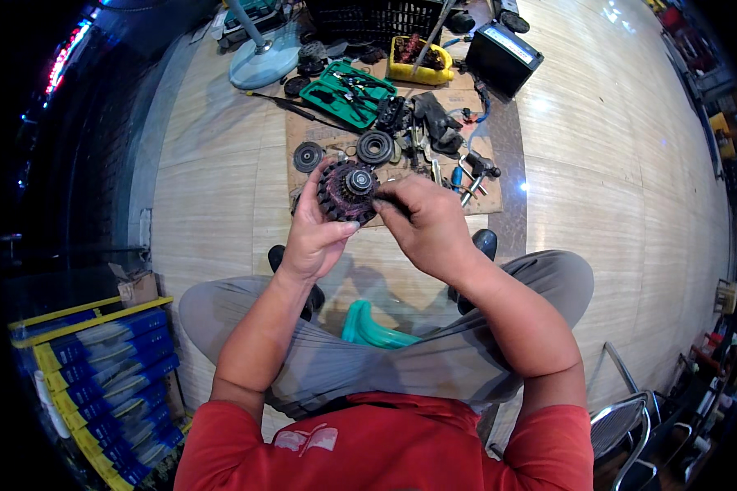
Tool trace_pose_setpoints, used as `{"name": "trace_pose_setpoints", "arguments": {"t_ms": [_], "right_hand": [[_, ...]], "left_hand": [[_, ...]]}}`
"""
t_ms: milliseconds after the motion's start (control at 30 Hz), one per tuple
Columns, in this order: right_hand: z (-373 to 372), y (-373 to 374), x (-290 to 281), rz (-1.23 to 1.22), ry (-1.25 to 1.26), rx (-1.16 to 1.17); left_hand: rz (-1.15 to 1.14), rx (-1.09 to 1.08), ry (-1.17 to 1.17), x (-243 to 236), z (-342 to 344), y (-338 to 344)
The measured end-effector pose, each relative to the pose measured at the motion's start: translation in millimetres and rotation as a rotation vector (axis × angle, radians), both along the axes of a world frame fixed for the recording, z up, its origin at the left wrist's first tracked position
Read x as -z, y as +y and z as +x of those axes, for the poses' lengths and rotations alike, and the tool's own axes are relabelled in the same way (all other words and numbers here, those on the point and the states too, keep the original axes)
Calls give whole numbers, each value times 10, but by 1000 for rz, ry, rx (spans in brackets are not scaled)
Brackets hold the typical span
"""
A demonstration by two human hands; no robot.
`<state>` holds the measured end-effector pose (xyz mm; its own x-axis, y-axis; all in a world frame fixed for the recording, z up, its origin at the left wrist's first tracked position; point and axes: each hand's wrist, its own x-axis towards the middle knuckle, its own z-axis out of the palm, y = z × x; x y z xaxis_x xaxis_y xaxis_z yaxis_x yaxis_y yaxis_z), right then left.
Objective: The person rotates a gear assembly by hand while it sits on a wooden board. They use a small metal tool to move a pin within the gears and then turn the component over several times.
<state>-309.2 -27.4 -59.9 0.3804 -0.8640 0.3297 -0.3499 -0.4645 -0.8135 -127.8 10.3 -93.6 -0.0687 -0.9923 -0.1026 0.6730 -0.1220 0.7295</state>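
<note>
My left hand (318, 236) grips a dark round motor rotor (345, 204), with fingers on its left rim and the thumb along its lower edge. Blocky teeth ring the rotor, its inside looks reddish, and a shiny metal hub faces up in the middle. At the rotor's right edge my right hand (428, 221) is closed in a pinch, fingertips against the rim. Whatever lies between those fingertips is too small or hidden to make out. Just beyond the rotor lie a ring-shaped pulley (374, 147) and a flat dark disc (308, 156).
A cardboard sheet (311, 131) carries a green tool case (350, 94), a yellow cut-open jug (420, 74), dirty gloves (438, 123) and a hammer-like tool (480, 168). A black battery (504, 59) stands at far right. A green stool (377, 329) is beneath me.
</note>
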Motion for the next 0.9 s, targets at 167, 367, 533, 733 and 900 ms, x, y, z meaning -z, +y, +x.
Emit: {"name": "trace_pose_setpoints", "arguments": {"t_ms": [167, 367, 533, 733, 900], "right_hand": [[3, 29, 0, -89, 71, -45], [11, 33, 21, -115, 91, -47], [9, 29, 56, -154, 134, -66], [24, 40, 54, -205, 135, -76], [25, 48, 88, -246, 194, -63]], "left_hand": [[4, -5, -17, -9, -10, 11], [1, -28, -77, 15, -12, 14], [-16, -32, -111, 29, -10, 21], [-28, -32, -108, 11, -12, 23], [-39, -33, -145, 47, -11, 16]]}}
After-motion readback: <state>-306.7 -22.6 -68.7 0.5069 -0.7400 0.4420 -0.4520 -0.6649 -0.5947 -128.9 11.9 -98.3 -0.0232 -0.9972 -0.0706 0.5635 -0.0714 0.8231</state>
